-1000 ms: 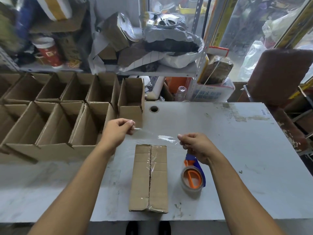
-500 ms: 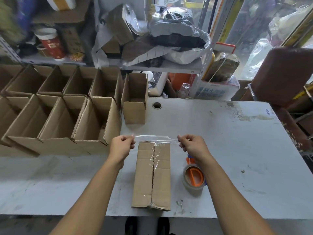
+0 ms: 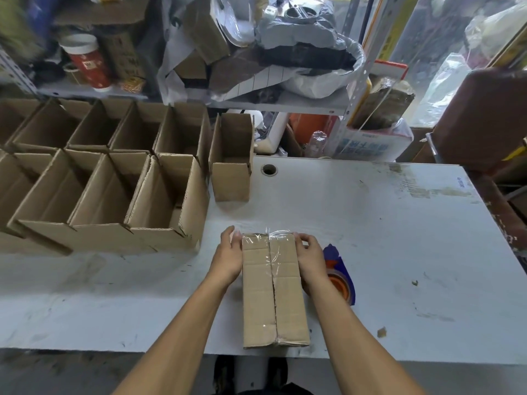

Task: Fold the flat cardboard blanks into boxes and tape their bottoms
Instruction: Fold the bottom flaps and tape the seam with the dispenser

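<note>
A folded cardboard box [image 3: 273,295] lies bottom-up on the white table [image 3: 399,238], with clear tape along its centre seam. A short strip of clear tape [image 3: 268,235] now lies across the box's far end. My left hand [image 3: 229,256] presses flat against the box's left side at the strip's end. My right hand [image 3: 309,259] is at the right side, its bent fingers pinching the strip's other end against the box. An orange and blue tape dispenser [image 3: 340,276] lies just right of my right wrist, partly hidden by it.
Several open-topped folded boxes [image 3: 159,201] stand in two rows on the table's left half, with one more [image 3: 231,161] near the cable hole [image 3: 269,169]. Cluttered shelves rise behind the table. A brown chair [image 3: 484,118] stands at the far right.
Both hands brought the stretched tape strip down from above the table onto the box's far end and moved in against the box's sides.
</note>
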